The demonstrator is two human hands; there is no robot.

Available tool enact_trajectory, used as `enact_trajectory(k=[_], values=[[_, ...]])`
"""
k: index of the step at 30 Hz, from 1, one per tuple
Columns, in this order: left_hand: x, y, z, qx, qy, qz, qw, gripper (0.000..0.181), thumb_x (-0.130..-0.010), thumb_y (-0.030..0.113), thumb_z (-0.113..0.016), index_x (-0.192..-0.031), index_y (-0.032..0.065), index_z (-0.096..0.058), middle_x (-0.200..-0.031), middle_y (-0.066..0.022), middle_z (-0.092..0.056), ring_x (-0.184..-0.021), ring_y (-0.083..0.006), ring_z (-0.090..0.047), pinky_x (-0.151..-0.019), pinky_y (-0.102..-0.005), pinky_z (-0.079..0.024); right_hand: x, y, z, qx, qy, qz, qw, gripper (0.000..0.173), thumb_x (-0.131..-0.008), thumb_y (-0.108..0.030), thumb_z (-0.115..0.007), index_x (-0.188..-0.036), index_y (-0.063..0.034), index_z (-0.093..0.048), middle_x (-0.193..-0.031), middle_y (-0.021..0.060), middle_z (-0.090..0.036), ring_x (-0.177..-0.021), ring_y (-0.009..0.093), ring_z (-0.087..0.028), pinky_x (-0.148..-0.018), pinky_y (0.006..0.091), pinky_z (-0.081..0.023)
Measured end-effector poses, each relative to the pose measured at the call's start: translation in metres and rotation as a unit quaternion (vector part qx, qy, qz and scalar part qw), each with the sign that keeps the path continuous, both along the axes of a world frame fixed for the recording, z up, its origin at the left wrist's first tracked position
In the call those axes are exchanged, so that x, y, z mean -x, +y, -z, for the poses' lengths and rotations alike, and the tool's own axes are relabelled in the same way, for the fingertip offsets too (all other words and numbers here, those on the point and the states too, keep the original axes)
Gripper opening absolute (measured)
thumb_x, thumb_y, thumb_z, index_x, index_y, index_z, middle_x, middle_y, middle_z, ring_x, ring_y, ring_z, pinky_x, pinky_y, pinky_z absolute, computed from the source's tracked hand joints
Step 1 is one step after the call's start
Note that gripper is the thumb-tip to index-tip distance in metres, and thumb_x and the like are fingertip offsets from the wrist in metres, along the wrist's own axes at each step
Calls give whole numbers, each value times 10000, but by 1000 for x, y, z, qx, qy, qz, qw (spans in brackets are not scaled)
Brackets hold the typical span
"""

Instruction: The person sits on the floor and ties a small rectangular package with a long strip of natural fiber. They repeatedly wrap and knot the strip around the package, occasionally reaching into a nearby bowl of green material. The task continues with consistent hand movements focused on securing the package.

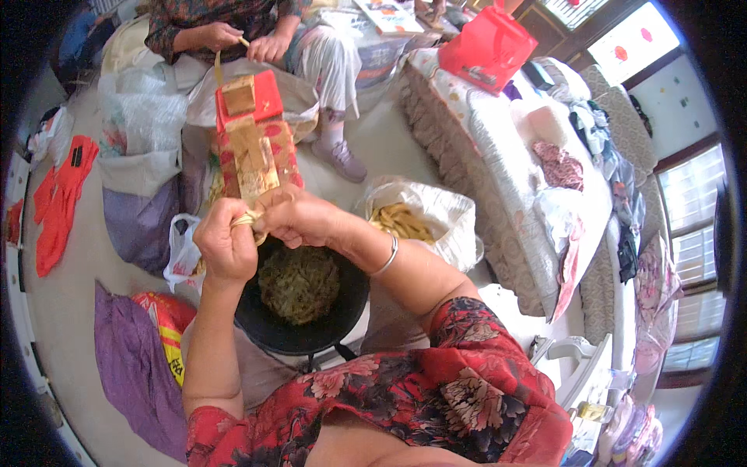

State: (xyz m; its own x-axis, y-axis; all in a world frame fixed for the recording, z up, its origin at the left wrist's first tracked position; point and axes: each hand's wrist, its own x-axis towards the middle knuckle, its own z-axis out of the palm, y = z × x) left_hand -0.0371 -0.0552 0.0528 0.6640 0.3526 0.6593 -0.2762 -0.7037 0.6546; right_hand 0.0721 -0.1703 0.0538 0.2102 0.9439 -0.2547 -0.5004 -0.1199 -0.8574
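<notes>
Both of my hands meet over the near end of a narrow bench draped in red cloth. A pale yellow strip (pixel 248 219), twisted or folded, is gripped by my left hand (pixel 224 236) and my right hand (pixel 297 216); its material cannot be told. Just beyond them a wooden board (pixel 251 160) lies along the bench, with a wooden block (pixel 239 95) at its far end. Below my hands is a round black basin (pixel 297 341) with a dark greenish-brown mass (pixel 300 283) inside. A white bag (pixel 455 222) on the right contains many yellow strips (pixel 402 222).
Across the bench sits another person (pixel 233 35), also handling a yellow strip. A bed (pixel 461 134) along the right bears a red bag (pixel 490 49) and clothes. Sacks (pixel 140 204), purple cloth (pixel 137 368) and red clothing (pixel 64 198) lie at left.
</notes>
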Motion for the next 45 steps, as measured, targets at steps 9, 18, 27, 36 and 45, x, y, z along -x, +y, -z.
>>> enact_trajectory(k=[9,18,27,36,45], values=[[-5,19,18,182,130,117,968,78,-698,9,-547,-655,9,-481,-602,-20,-477,-574,-91,-445,-520,-232,-368,-5,-11,-6,-67,-303,43,950,104,-801,-119,-638,-837,-21,-632,-583,17,-536,-492,99,-475,-425,248,-356],[1,18,-4,-18,168,-36,985,85,-722,68,-584,-709,13,-519,-608,-185,-524,-544,-331,-543,-496,-383,-405,1,1,7,-62,45,99,992,106,-864,-184,-574,-783,-116,-581,-570,-52,-459,-432,53,-375,-366,210,-302],[9,32,2,158,233,109,953,307,-820,239,-603,-662,-21,-558,-489,-74,-475,-464,-132,-419,-460,-286,-358,8,8,10,-68,-117,110,985,158,-866,-202,-573,-895,-50,-603,-607,-48,-450,-486,30,-349,-403,175,-248],[29,44,-7,515,152,424,729,290,-861,206,-530,-611,65,-485,-472,33,-367,-347,-50,-318,-326,-192,-267,-25,-22,-10,-109,-173,76,976,117,-821,-111,-607,-811,5,-610,-588,0,-511,-439,55,-427,-397,196,-365],[20,40,-1,-47,229,154,960,287,-849,274,-559,-1002,31,-546,-872,-101,-580,-785,-199,-574,-716,-318,-457,-14,-14,7,23,-370,62,927,86,-825,-94,-602,-776,-29,-632,-636,-35,-550,-531,39,-487,-447,192,-405]])
